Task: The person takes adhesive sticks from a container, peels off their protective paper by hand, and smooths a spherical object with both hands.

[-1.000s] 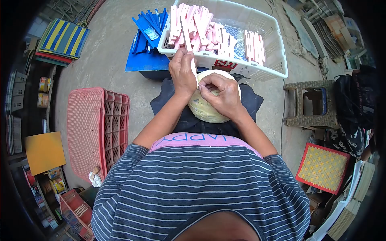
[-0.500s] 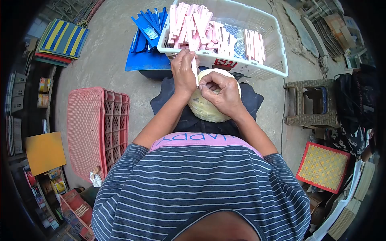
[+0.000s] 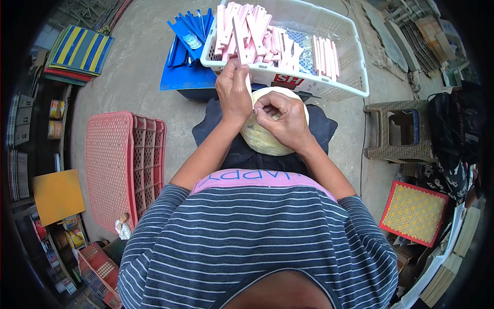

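A long pale pink strip (image 3: 239,44) points up and away from my left hand (image 3: 234,95), whose fingers are wrapped round it. Its lower end comes down beside my right hand (image 3: 283,116). The right thumb and fingertips are pinched at that end; what they hold is too small to make out. Under my hands sits a round, pale yellow wrapped bundle (image 3: 267,141) on my lap. Just beyond, a white plastic basket (image 3: 352,85) holds many pink strips (image 3: 257,33), with a separate row of them (image 3: 325,57) at its right side.
Blue strips (image 3: 190,36) lie on a blue surface (image 3: 180,80) left of the basket. A pink crate (image 3: 110,165) stands at my left, with shelves beyond. On the right are a woven-pattern stool (image 3: 399,153), a red-edged yellow seat (image 3: 414,213) and black bags.
The strip in my left hand tipped down toward the basket, then came back up with its far end raised. My right hand stayed at the near end, nearly still.
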`<state>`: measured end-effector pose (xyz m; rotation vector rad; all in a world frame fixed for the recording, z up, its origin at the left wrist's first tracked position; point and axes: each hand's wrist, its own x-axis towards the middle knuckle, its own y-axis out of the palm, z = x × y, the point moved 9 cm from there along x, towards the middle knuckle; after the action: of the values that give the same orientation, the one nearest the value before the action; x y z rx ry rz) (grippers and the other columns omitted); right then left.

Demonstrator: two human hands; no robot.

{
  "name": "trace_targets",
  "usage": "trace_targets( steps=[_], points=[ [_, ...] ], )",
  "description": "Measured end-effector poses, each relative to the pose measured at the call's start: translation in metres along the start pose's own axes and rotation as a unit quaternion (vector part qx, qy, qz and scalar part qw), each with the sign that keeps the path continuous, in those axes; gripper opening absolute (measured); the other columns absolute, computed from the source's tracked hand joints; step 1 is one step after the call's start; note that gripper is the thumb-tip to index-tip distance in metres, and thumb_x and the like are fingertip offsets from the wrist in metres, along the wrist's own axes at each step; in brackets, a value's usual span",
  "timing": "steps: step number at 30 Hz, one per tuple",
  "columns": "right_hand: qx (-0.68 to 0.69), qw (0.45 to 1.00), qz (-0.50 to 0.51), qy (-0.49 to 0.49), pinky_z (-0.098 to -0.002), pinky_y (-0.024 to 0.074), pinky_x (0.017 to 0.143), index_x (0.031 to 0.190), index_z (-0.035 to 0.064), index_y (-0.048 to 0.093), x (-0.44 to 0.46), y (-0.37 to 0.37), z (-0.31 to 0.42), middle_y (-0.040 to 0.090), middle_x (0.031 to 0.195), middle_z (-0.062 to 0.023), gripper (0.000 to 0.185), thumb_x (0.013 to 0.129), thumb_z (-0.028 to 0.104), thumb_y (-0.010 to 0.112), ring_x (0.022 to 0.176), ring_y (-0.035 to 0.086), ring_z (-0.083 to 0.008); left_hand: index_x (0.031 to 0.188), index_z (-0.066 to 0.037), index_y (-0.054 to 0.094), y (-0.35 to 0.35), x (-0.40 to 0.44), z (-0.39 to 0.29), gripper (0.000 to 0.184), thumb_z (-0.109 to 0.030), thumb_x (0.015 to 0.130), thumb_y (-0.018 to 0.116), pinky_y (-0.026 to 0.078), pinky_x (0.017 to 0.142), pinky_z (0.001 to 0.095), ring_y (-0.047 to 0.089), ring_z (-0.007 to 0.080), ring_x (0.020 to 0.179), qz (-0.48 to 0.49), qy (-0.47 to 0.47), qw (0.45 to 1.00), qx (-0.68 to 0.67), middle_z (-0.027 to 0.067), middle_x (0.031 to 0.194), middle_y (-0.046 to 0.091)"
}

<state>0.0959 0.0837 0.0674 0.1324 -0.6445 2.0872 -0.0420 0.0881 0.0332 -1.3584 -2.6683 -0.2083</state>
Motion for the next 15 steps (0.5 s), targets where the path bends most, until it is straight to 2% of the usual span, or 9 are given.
trace_targets(
  steps=[5, 7, 11, 15],
  points=[
    [-0.012, 1.0, -0.002, 0.006, -0.0249, 0.0475, 0.054, 0.078, -0.0043, 0.062, -0.002, 0.002, -0.004, 0.061, 0.068, -0.0079, 0.011, 0.07, 0.002, 0.066, 0.057, 0.058, -0.0119, 0.074, 0.004, 0.055, 0.001, -0.002, 0.001, 0.027, -0.02, 0.084, 0.047, 0.038, 0.058, 0.0343, 0.049, 0.0186, 0.058, 0.009, 0.005, 1.0, 0.015, 0.0111, 0.061, 0.052],
    [0.01, 1.0, 0.007, 0.021, -0.0216, 0.0452, 0.056, 0.078, -0.002, 0.062, -0.002, 0.003, -0.006, 0.06, 0.069, -0.0026, 0.007, 0.072, 0.001, 0.065, 0.06, 0.054, -0.0067, 0.072, 0.004, 0.054, 0.002, -0.003, 0.002, 0.024, -0.016, 0.085, 0.048, 0.04, 0.058, 0.0346, 0.05, 0.02, 0.058, 0.009, -0.004, 1.0, 0.0, 0.0118, 0.062, 0.053],
    [0.053, 0.995, 0.032, 0.075, -0.0186, 0.0431, 0.058, 0.079, -0.0004, 0.063, -0.002, 0.005, -0.015, 0.058, 0.071, 0.0024, 0.005, 0.075, 0.002, 0.065, 0.063, 0.05, -0.0026, 0.076, 0.005, 0.054, 0.01, -0.002, 0.002, 0.016, -0.007, 0.085, 0.049, 0.041, 0.053, 0.0331, 0.053, 0.0209, 0.057, 0.064, 0.055, 0.994, 0.071, 0.0129, 0.07, 0.055],
    [0.076, 0.991, 0.045, 0.097, -0.0179, 0.0428, 0.059, 0.08, -0.0004, 0.064, -0.002, 0.007, -0.021, 0.059, 0.073, 0.0036, 0.005, 0.076, 0.003, 0.065, 0.064, 0.05, -0.0022, 0.079, 0.006, 0.054, 0.016, -0.002, 0.0, 0.012, -0.003, 0.085, 0.048, 0.041, 0.048, 0.0311, 0.053, 0.0196, 0.056, 0.094, 0.097, 0.986, 0.094, 0.0129, 0.074, 0.056]
  ],
)
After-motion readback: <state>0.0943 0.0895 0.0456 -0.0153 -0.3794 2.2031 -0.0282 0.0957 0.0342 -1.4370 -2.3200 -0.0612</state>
